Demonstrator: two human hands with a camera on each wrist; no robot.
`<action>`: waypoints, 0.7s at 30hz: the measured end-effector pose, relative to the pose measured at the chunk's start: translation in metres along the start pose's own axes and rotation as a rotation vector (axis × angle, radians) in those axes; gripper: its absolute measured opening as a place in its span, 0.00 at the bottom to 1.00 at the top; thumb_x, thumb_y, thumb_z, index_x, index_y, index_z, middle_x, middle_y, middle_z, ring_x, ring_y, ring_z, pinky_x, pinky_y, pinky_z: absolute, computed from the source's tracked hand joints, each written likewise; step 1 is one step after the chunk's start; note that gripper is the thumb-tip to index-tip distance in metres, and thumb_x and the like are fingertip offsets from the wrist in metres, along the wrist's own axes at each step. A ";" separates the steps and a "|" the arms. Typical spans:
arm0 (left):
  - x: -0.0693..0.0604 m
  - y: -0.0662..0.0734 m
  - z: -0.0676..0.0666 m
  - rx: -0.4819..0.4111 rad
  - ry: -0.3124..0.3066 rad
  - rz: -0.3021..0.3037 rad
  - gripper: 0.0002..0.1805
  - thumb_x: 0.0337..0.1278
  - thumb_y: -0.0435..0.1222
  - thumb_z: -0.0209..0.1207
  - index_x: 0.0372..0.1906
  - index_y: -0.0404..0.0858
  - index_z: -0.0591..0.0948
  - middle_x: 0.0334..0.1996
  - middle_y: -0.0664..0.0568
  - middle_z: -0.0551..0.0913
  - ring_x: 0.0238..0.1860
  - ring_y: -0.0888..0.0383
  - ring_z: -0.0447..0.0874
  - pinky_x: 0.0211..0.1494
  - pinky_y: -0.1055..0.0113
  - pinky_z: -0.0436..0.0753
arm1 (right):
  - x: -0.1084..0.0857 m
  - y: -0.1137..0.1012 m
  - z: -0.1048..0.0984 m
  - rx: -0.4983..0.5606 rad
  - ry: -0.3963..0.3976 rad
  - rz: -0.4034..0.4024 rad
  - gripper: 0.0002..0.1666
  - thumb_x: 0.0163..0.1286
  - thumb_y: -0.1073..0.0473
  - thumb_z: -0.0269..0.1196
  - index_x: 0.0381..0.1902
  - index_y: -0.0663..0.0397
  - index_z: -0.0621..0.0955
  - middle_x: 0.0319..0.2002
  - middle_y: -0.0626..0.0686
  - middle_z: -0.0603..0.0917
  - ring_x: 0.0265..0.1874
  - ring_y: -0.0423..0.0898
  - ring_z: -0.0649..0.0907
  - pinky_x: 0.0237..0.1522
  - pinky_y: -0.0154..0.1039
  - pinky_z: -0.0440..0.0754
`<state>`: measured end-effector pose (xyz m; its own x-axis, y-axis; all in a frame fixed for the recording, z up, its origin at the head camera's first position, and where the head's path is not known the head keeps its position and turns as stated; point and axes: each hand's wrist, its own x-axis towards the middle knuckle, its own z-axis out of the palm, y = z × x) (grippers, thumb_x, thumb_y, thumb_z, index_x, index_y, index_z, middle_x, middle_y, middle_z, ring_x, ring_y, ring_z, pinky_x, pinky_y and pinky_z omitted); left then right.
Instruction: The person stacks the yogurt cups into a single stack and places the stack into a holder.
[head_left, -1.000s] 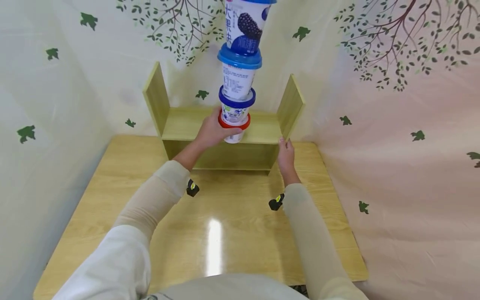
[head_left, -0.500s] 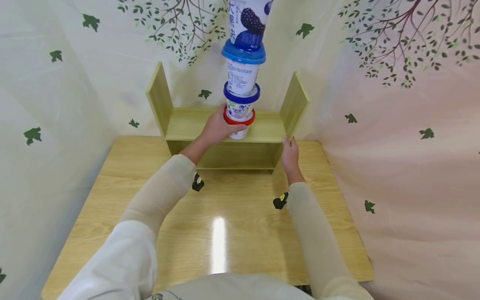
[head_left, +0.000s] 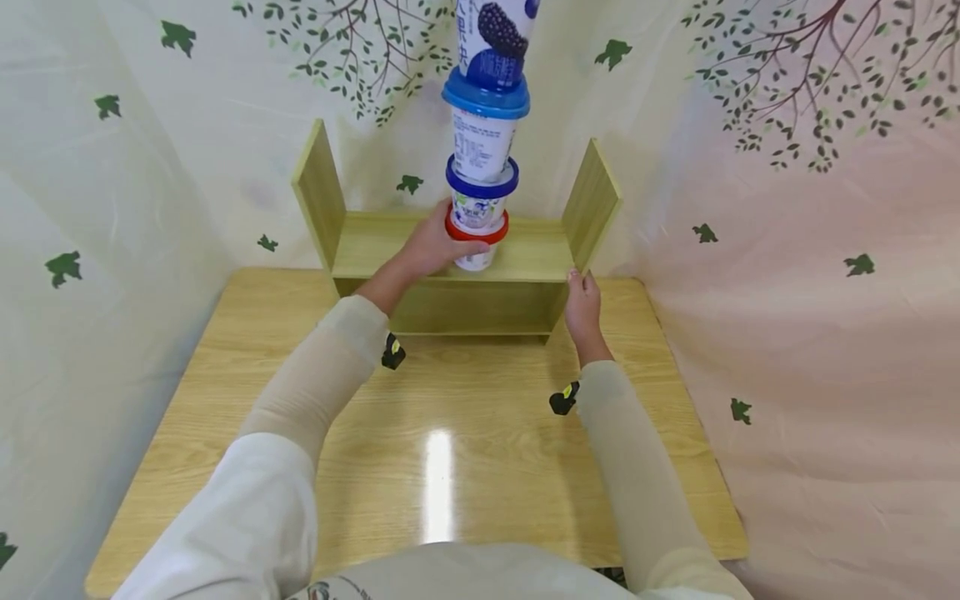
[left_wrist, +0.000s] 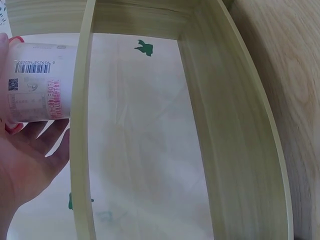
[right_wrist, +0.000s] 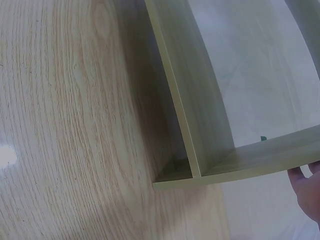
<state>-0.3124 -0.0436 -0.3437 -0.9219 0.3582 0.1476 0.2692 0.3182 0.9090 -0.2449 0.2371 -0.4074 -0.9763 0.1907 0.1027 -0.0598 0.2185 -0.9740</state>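
A stack of yogurt cups stands upright over the upper board of a wooden shelf [head_left: 536, 250]. Lowest is a red-lidded cup [head_left: 474, 261], with my left hand [head_left: 433, 247] gripping it around the lid, thumb across the front. On it sits a dark-blue-lidded cup [head_left: 477, 212], then a light-blue-lidded cup [head_left: 482, 146]. The topmost cup with blackberries [head_left: 495, 42] is cut off by the frame. In the left wrist view, the bottom cup's base meets the board's edge; contact cannot be told. My right hand [head_left: 583, 308] holds the shelf's right side panel [head_left: 592, 204].
The shelf stands at the back of a wooden table [head_left: 510, 467], close to a leaf-patterned backdrop [head_left: 645, 108]. Its left side panel [head_left: 318, 196] rises beside the stack. Below the upper board is a lower compartment [head_left: 480, 307].
My left hand has carried the stack slightly back, so the bottom cup now sits behind the shelf's front edge in the head view. My right hand keeps its hold on the side panel.
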 end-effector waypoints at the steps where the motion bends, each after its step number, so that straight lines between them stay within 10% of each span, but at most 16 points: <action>1: 0.000 0.001 0.000 -0.001 -0.008 0.001 0.51 0.49 0.49 0.76 0.74 0.46 0.60 0.65 0.53 0.74 0.61 0.55 0.75 0.66 0.57 0.74 | -0.001 0.000 0.000 0.010 0.003 -0.001 0.30 0.84 0.54 0.43 0.77 0.60 0.61 0.75 0.60 0.63 0.76 0.52 0.59 0.75 0.44 0.56; 9: -0.006 0.003 -0.002 -0.093 -0.016 -0.021 0.54 0.54 0.42 0.74 0.80 0.46 0.51 0.71 0.49 0.68 0.66 0.50 0.70 0.70 0.53 0.71 | 0.015 0.032 0.003 0.044 0.027 -0.002 0.31 0.83 0.46 0.45 0.75 0.55 0.66 0.73 0.57 0.67 0.75 0.49 0.61 0.75 0.46 0.56; 21: -0.052 -0.010 -0.010 0.000 0.002 -0.125 0.54 0.64 0.63 0.56 0.82 0.48 0.40 0.77 0.42 0.59 0.75 0.44 0.61 0.73 0.48 0.66 | 0.015 0.031 0.003 0.015 0.040 0.028 0.33 0.82 0.42 0.44 0.78 0.51 0.63 0.75 0.55 0.65 0.76 0.49 0.59 0.76 0.44 0.54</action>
<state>-0.2700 -0.0738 -0.3564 -0.9489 0.3138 0.0341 0.1520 0.3598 0.9206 -0.2614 0.2442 -0.4364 -0.9684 0.2348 0.0836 -0.0365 0.1979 -0.9795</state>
